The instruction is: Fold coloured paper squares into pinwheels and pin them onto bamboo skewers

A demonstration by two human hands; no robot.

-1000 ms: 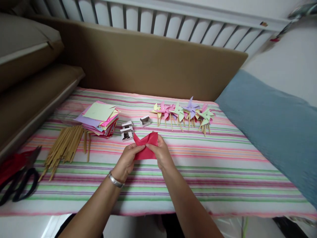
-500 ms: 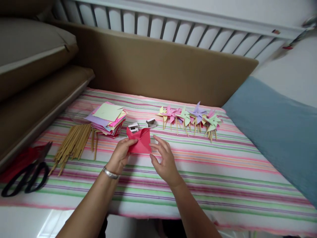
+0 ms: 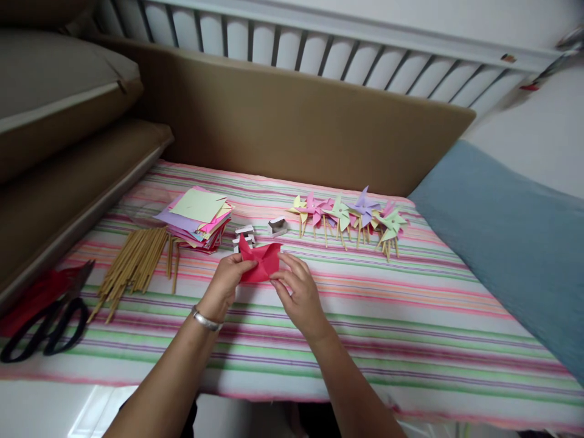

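Note:
A red paper square [image 3: 260, 260], partly folded, is held just above the striped cloth [image 3: 410, 316]. My left hand [image 3: 227, 285] pinches its left side, a silver bracelet on the wrist. My right hand [image 3: 298, 292] grips the paper's right lower edge with thumb and fingers. Small white boxes of pins [image 3: 244, 234] stand right behind the paper.
A stack of coloured paper squares [image 3: 198, 216] and a bundle of wooden sticks [image 3: 134, 261] lie to the left. Black scissors [image 3: 43, 331] rest at the far left edge. Several finished pinwheels [image 3: 351, 216] lie at the back right. A blue cushion [image 3: 511, 237] borders the right.
My right hand let go of the red paper half a second ago and has now closed on its right edge again. The paper sits slightly lower and flatter.

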